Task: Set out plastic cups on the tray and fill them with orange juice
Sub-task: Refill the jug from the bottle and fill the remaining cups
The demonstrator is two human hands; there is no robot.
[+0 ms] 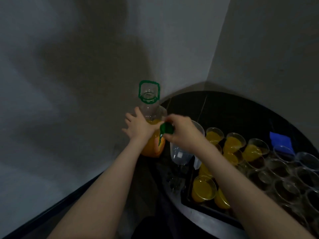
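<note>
Left hand (136, 125) steadies the heavy, slippery juice bottle (151, 135) at ten o'clock, fingers spread; right hand (183, 133) pinches the green cap (166, 128).

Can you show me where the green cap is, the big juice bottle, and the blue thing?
green cap (166, 128): head view, on its dark green top, pinched by the right hand.
juice bottle (151, 147): head view, on its orange lower body.
blue thing (280, 140): head view, middle of its blue surface.
</note>
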